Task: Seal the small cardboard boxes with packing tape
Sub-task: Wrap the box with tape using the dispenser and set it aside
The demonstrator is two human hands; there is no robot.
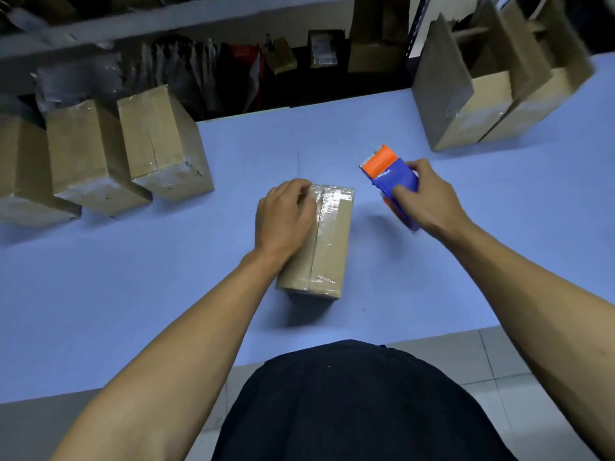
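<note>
I am watching the left hand (286, 216) resting on the box (317, 241) in the middle of the table (133, 294), palm down over the far left part of the lid, with its fingers bent at the far edge where the clear tape (332, 202) is shining. The tape is running along the lid's centre seam, just right of that hand and out from under it toward me. I cannot tell whether the fingertips are pinching the tape or only pressing it.

The right hand (429, 197) is gripping the dispenser (391, 179), blue with an orange end, fingers and thumb curled round its body. It is hanging in the air just right of the box, apart from it, its orange end pointing away from me.

Far left of the left hand, three taped boxes (156, 144) are standing in a row. Beyond the right hand, open cartons (482, 104) are sitting at the table's back corner.
</note>
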